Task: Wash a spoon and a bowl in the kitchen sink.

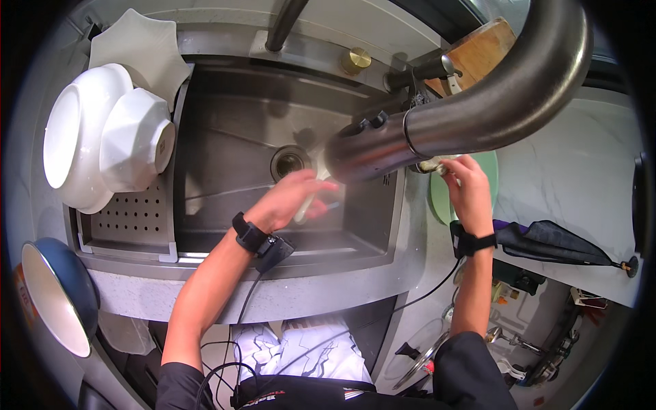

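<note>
My left hand, blurred by motion, is over the stainless steel sink, just below the drain. It grips a pale spoon-like utensil, whose upper end reaches toward the mouth of the pull-out faucet. To the right, past the sink's rim, my right hand pinches the end of a small pale utensil above a light green round plate or board. The faucet hides part of that utensil, so its kind cannot be told.
White bowls and a scalloped white dish rest on the perforated drain tray at left. A blue bowl stands nearer. A wooden board leans behind the faucet. A folded umbrella lies right. Cables trail from my wrists.
</note>
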`<state>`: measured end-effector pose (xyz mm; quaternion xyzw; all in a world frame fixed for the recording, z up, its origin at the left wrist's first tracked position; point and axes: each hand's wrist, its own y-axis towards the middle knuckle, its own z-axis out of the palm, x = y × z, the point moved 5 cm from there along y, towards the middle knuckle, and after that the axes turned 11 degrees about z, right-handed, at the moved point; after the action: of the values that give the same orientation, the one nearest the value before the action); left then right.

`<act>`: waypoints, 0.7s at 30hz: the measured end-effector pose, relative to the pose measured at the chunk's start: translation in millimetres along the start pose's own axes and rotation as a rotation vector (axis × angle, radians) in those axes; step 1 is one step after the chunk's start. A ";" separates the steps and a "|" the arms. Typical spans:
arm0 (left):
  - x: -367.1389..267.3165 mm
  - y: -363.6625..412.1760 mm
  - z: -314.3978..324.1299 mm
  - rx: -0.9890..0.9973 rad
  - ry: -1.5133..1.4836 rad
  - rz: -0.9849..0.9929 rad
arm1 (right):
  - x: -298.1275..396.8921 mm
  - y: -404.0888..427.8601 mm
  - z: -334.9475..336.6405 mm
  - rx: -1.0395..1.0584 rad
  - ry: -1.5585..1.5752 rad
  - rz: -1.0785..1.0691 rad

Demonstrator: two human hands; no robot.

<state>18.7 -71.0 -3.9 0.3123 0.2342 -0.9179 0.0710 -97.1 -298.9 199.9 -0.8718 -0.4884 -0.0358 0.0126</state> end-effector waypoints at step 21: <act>-20.2 11.2 -22.6 -0.166 0.313 0.352 | 86.2 13.1 163.5 -0.071 0.791 0.091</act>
<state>50.0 -70.4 -11.7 0.4795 0.2592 -0.8096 0.2180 -32.9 -223.1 43.5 -0.8112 -0.4053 -0.3852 0.1712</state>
